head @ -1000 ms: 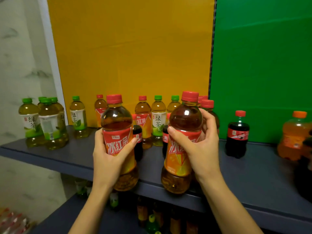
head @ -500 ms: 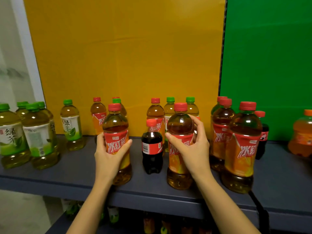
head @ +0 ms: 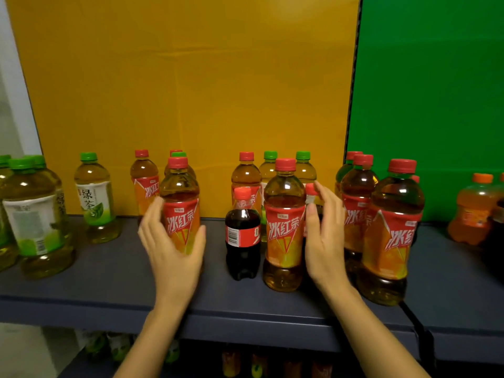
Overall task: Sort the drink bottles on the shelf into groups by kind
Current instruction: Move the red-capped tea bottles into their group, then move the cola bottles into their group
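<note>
Two red-capped iced tea bottles stand upright on the dark shelf [head: 103, 279]. The left iced tea bottle [head: 180, 197] has my left hand [head: 173, 249] just in front of it, fingers spread and off the label. Beside the right iced tea bottle [head: 283, 222], my right hand [head: 323, 241] is open and a little apart from it. A small cola bottle [head: 242, 236] stands between the two. More iced tea bottles [head: 392, 230] cluster at the right. Green tea bottles [head: 35, 214] with green caps group at the left.
Mixed iced tea and green tea bottles [head: 268, 170] line the back against the yellow panel [head: 191, 77]. An orange soda bottle [head: 476, 211] stands at the far right before the green panel [head: 431, 91]. A lower shelf holds more bottles [head: 231, 361].
Both hands carried an iced tea bottle to the shelf, set them down upright, and have now opened and drawn back from them.
</note>
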A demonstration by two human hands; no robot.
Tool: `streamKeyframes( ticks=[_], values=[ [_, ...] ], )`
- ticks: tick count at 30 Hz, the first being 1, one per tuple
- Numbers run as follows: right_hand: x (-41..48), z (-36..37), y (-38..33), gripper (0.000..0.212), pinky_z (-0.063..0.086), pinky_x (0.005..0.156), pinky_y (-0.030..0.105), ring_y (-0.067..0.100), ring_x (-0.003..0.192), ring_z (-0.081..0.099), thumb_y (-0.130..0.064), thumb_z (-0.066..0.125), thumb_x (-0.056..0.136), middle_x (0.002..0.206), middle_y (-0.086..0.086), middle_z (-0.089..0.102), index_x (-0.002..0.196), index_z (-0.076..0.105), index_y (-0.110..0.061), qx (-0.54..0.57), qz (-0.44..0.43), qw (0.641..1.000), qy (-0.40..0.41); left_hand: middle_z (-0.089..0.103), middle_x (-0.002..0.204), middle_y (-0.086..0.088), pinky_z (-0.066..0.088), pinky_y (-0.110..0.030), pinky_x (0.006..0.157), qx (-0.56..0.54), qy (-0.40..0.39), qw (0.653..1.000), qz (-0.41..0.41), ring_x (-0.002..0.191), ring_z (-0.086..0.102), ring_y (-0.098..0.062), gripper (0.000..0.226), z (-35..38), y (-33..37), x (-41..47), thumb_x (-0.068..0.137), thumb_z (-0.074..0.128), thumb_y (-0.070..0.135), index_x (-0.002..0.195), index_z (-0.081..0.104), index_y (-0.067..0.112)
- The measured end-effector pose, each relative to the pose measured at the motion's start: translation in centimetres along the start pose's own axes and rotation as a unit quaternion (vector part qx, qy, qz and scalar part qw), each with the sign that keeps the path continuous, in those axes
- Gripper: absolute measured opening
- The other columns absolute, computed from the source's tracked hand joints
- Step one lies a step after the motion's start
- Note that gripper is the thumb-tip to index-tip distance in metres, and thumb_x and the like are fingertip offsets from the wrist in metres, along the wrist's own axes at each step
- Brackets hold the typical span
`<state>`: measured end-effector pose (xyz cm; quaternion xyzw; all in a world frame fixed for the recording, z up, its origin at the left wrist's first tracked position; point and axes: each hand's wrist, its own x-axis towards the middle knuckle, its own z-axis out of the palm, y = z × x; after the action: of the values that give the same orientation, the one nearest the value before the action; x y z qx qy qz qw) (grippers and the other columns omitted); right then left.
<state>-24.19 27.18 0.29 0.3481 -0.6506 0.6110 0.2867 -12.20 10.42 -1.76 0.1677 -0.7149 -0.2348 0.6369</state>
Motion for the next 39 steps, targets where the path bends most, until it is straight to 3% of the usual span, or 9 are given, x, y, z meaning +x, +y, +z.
streamKeyframes(
  ticks=[4, 8, 13, 17, 24, 27, 32, 35, 39],
  values=[
    [0.1, -0.9, 2.2, 0.054, 0.028, 0.109, 0.025, 0.002, 0.126, 0.031, -0.026, 0.054, 0.091, 0.134, -0.008, 0.035, 0.139, 0.032, -0.016, -0.016, 0.051, 0.998, -0.021, 0.025, 0.148, -0.003, 0.015, -0.019, 0.110, -0.011, -0.062, 0.997, 0.044, 0.138, 0.016, -0.014, 0.065, 0.9, 1.7, -1.6, 0.076, 0.062, 0.039, 0.132, 0.038, 0.015],
    [-0.1, -1.0, 3.1, 0.069, 0.030, 0.101, 0.024, 0.006, 0.123, 0.035, -0.020, 0.065, 0.084, 0.140, 0.001, 0.037, 0.141, 0.026, -0.015, -0.027, 0.095, 0.994, -0.053, 0.026, 0.146, 0.001, 0.014, -0.015, 0.112, -0.024, -0.094, 0.992, 0.075, 0.136, 0.022, -0.010, 0.071, 1.9, 2.9, -1.7, 0.076, 0.066, 0.036, 0.136, 0.033, 0.017],
    [0.0, -1.0, 3.8, 0.077, 0.040, 0.090, 0.027, 0.013, 0.114, 0.049, -0.024, 0.071, 0.078, 0.128, 0.000, 0.048, 0.139, 0.025, -0.014, 0.027, 0.200, 0.973, -0.114, 0.035, 0.143, 0.000, 0.037, -0.029, 0.101, -0.182, -0.273, 0.924, -0.199, 0.127, 0.041, -0.015, 0.093, 4.2, 2.4, -1.3, 0.070, 0.078, 0.021, 0.142, 0.018, 0.020],
    [-0.3, -1.0, 4.2, 0.070, 0.042, 0.094, 0.030, 0.017, 0.118, 0.050, -0.025, 0.070, 0.079, 0.128, 0.002, 0.050, 0.136, 0.031, -0.015, 0.030, 0.219, 0.970, -0.103, 0.066, 0.115, -0.004, 0.050, -0.029, 0.083, -0.313, -0.359, 0.803, -0.359, 0.102, 0.062, -0.017, 0.062, 4.6, 1.8, -0.8, 0.063, 0.079, 0.021, 0.120, 0.054, 0.021],
    [-1.8, -1.7, 2.9, 0.073, 0.040, 0.105, 0.041, 0.021, 0.123, 0.048, -0.023, 0.070, 0.080, 0.133, 0.006, 0.050, 0.139, 0.028, -0.011, 0.047, 0.226, 0.972, -0.038, 0.066, 0.103, 0.003, 0.050, -0.036, 0.086, -0.231, -0.214, 0.910, -0.269, 0.097, 0.063, -0.017, 0.047, 3.9, 1.8, -2.5, 0.067, 0.080, 0.018, 0.106, 0.057, 0.028],
    [-2.7, -2.6, 2.2, 0.072, 0.041, 0.104, 0.037, 0.019, 0.122, 0.049, -0.022, 0.070, 0.080, 0.132, 0.005, 0.051, 0.139, 0.029, -0.013, 0.046, 0.215, 0.975, -0.029, 0.064, 0.095, 0.011, 0.048, -0.024, 0.076, -0.205, -0.169, 0.944, -0.194, 0.086, 0.062, -0.002, 0.043, 2.4, 2.9, -3.3, 0.067, 0.080, 0.016, 0.094, 0.054, 0.037],
    [-4.8, -4.2, 0.3, 0.074, 0.041, 0.105, 0.036, 0.013, 0.122, 0.049, -0.029, 0.071, 0.077, 0.131, -0.003, 0.051, 0.139, 0.031, -0.020, 0.032, 0.176, 0.982, -0.054, 0.066, 0.085, 0.019, 0.047, -0.005, 0.064, -0.201, -0.149, 0.960, -0.125, 0.082, 0.061, 0.008, 0.045, 0.0, 5.4, -4.2, 0.058, 0.083, 0.036, 0.091, 0.053, 0.041],
    [-5.8, -5.6, -1.2, 0.075, 0.042, 0.103, 0.028, 0.005, 0.121, 0.049, -0.036, 0.070, 0.075, 0.130, -0.009, 0.052, 0.138, 0.032, -0.023, 0.043, 0.152, 0.984, -0.079, 0.065, 0.090, 0.031, 0.048, -0.006, 0.066, -0.227, -0.141, 0.957, -0.115, 0.085, 0.062, 0.006, 0.046, -0.7, 7.5, -4.9, 0.051, 0.071, 0.051, 0.092, 0.055, 0.043],
    [-6.3, -9.2, -2.5, 0.071, 0.045, 0.097, 0.022, -0.003, 0.114, 0.053, -0.046, 0.067, 0.069, 0.122, -0.016, 0.057, 0.133, 0.039, -0.030, 0.076, 0.140, 0.983, -0.093, 0.068, 0.094, 0.020, 0.052, -0.011, 0.065, -0.263, -0.154, 0.947, -0.105, 0.084, 0.065, 0.000, 0.047, -0.7, 10.7, -5.9, 0.049, 0.073, 0.049, 0.093, 0.058, 0.041]
  ],
)
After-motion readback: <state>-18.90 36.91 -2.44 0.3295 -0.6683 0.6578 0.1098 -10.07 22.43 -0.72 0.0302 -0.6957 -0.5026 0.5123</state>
